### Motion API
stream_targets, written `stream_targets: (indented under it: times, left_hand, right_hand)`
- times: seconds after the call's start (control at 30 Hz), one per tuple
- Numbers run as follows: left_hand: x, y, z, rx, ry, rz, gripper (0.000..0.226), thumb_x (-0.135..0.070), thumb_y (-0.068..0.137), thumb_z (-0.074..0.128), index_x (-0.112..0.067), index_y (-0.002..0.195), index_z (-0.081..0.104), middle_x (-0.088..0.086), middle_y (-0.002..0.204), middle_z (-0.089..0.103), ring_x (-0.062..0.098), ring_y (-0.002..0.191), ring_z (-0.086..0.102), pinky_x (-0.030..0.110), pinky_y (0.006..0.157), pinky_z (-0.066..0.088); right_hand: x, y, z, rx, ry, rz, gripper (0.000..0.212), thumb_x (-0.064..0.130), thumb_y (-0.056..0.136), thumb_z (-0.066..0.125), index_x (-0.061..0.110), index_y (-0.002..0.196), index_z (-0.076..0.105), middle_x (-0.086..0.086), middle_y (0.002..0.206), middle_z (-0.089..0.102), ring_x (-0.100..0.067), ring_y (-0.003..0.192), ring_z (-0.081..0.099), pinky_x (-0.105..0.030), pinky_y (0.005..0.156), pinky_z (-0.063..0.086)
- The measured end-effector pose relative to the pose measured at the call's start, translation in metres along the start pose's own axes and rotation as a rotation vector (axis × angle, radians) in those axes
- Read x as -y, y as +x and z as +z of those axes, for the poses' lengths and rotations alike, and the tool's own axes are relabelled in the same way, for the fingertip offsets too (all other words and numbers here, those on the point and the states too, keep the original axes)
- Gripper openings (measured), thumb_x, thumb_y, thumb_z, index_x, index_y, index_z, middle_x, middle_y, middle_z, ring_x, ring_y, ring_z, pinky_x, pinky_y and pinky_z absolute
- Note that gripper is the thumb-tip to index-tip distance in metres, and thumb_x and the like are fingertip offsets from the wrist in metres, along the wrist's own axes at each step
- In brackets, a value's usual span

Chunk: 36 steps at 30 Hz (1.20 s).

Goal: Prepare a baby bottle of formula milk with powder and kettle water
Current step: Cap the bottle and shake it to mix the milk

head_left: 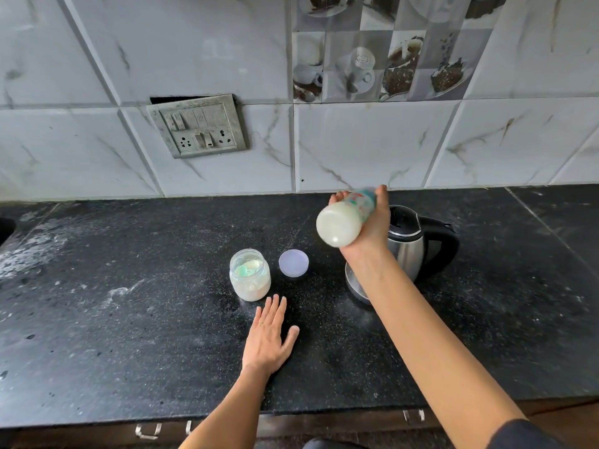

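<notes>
The right hand (366, 222) is gripping the milky bottle (343, 222) tipped sideways above the kettle (418, 244), fingers wrapped around it. The left hand (270, 338) is lying flat, fingers loosely spread, near the open jar (250, 275) and lid (293, 262).

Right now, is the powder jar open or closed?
Open. The powder jar has no lid on its mouth; its lid lies on the counter beside it.

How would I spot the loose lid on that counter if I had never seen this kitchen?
Start at the black speckled stone counter and find the steel kettle with a black handle. Left of it stands an open clear plastic jar of white powder. The lid is the flat, round, pale lilac plastic disc lying between them, apart from both.
</notes>
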<state>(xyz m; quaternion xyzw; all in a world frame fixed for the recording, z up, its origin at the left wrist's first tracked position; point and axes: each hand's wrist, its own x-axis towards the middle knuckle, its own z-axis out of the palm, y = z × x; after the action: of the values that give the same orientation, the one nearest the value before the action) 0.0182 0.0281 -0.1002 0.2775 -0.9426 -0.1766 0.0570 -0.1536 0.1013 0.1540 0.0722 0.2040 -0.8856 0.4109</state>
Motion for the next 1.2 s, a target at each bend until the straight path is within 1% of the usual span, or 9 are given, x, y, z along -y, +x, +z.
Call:
stream_targets:
  times: [0.13,0.3,0.43,0.53,0.6,0.73,0.87,1.03,1.2]
  left_hand:
    - [-0.002,0.001,-0.002,0.034,0.071,-0.009,0.08,-0.071,0.085,0.007,-0.027,0.151,-0.003,-0.007,0.154,-0.012,0.009,0.143,-0.016,0.026,0.114,-0.016]
    - [-0.003,0.0,-0.003,0.032,0.057,-0.027,0.079,-0.072,0.087,0.015,-0.029,0.151,0.0,-0.007,0.157,-0.006,0.008,0.144,-0.012,0.023,0.113,-0.017]
    - [-0.004,0.001,-0.004,0.029,0.041,-0.038,0.077,-0.07,0.088,0.021,-0.03,0.151,0.002,-0.008,0.158,-0.003,0.006,0.144,-0.011,0.023,0.114,-0.016]
    - [-0.004,0.001,-0.004,0.019,0.014,-0.045,0.077,-0.07,0.088,0.023,-0.031,0.151,0.007,-0.008,0.158,0.002,0.004,0.143,-0.009,0.024,0.116,-0.012]
    - [-0.004,0.001,-0.004,0.015,0.01,-0.049,0.076,-0.07,0.088,0.024,-0.031,0.151,0.008,-0.008,0.159,0.003,0.004,0.144,-0.008,0.025,0.117,-0.01]
    - [-0.004,0.001,-0.004,0.008,0.004,-0.056,0.076,-0.07,0.088,0.025,-0.031,0.151,0.009,-0.008,0.159,0.004,0.004,0.144,-0.006,0.024,0.117,-0.01]
    - [-0.004,0.001,-0.004,0.008,-0.002,-0.056,0.076,-0.069,0.088,0.027,-0.031,0.151,0.011,-0.008,0.159,0.006,0.005,0.144,-0.005,0.023,0.116,-0.011]
    - [-0.004,0.002,-0.004,-0.001,-0.008,-0.062,0.074,-0.068,0.089,0.031,-0.03,0.151,0.012,-0.008,0.159,0.007,0.005,0.145,-0.003,0.023,0.116,-0.01]
    - [-0.005,0.001,-0.004,-0.011,-0.031,-0.059,0.074,-0.067,0.089,0.032,-0.03,0.151,0.015,-0.008,0.158,0.009,0.003,0.144,-0.004,0.022,0.116,-0.01]
  right_hand:
    - [-0.013,-0.011,-0.008,0.079,-0.294,0.18,0.046,0.055,0.089,0.051,0.01,0.083,0.057,-0.005,0.071,0.059,-0.018,0.053,0.061,-0.027,0.052,0.056]
    - [0.002,0.001,0.004,0.012,-0.032,0.015,0.051,0.054,0.091,0.049,0.005,0.077,0.053,-0.006,0.065,0.054,-0.017,0.05,0.059,-0.025,0.054,0.056]
    - [-0.007,-0.01,0.0,0.12,-0.368,0.148,0.048,0.055,0.091,0.048,0.011,0.079,0.062,-0.005,0.07,0.059,-0.018,0.052,0.06,-0.027,0.054,0.056]
    - [0.002,0.0,0.013,0.076,-0.159,0.043,0.045,0.054,0.091,0.05,0.009,0.09,0.052,-0.006,0.069,0.055,-0.019,0.051,0.06,-0.027,0.052,0.055]
    - [0.004,0.002,0.016,0.057,-0.073,0.027,0.046,0.053,0.092,0.05,0.007,0.084,0.052,-0.006,0.067,0.054,-0.019,0.05,0.059,-0.026,0.052,0.055]
    - [-0.009,-0.009,0.009,0.133,-0.439,0.191,0.048,0.055,0.091,0.048,0.01,0.079,0.062,-0.005,0.069,0.059,-0.018,0.054,0.061,-0.029,0.057,0.057]
    - [0.005,0.001,0.02,0.049,-0.166,0.057,0.045,0.053,0.089,0.053,0.009,0.095,0.049,-0.006,0.065,0.054,-0.019,0.048,0.06,-0.027,0.054,0.056]
    - [-0.005,-0.01,0.011,0.127,-0.441,0.125,0.045,0.055,0.089,0.05,0.01,0.094,0.053,-0.004,0.067,0.059,-0.018,0.053,0.061,-0.029,0.057,0.057]
    - [0.009,0.001,0.019,0.063,-0.143,0.013,0.047,0.055,0.09,0.051,0.008,0.088,0.05,-0.005,0.064,0.055,-0.019,0.049,0.059,-0.027,0.054,0.056]
